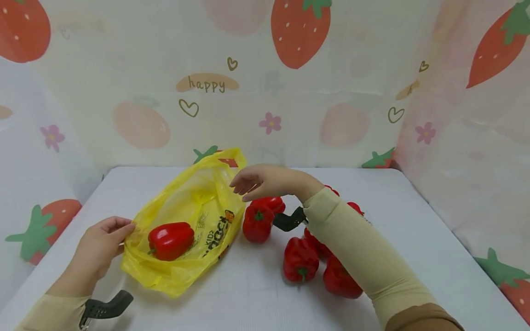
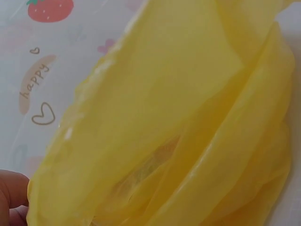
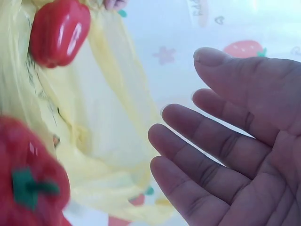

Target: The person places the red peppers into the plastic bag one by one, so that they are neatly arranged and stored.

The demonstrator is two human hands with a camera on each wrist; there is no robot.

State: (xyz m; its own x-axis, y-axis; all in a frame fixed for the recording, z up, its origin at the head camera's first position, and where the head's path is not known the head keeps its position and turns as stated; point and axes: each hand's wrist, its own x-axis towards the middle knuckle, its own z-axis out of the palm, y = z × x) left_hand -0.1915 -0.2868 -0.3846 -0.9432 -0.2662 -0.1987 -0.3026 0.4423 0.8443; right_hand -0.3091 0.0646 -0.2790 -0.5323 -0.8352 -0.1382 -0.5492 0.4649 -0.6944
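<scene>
A yellow plastic bag (image 1: 194, 197) lies spread with its mouth facing up, and one red bell pepper (image 1: 171, 241) rests in it. At the bag's left edge my left hand (image 1: 101, 243) pinches the plastic between thumb and fingers; the left wrist view shows only those fingertips at its lower left. My right hand (image 1: 269, 181) hovers by the bag's right rim, fingers relaxed and apart, nothing in the palm (image 3: 254, 155). Below it, just right of the bag, stands another red bell pepper (image 1: 258, 224), with one more partly behind it.
Several red bell peppers (image 1: 301, 259) lie on the white table (image 1: 248, 299) right of the bag, some partly hidden by my right sleeve (image 1: 352, 248). A strawberry-print cloth (image 1: 352, 69) hangs behind the table and along its sides.
</scene>
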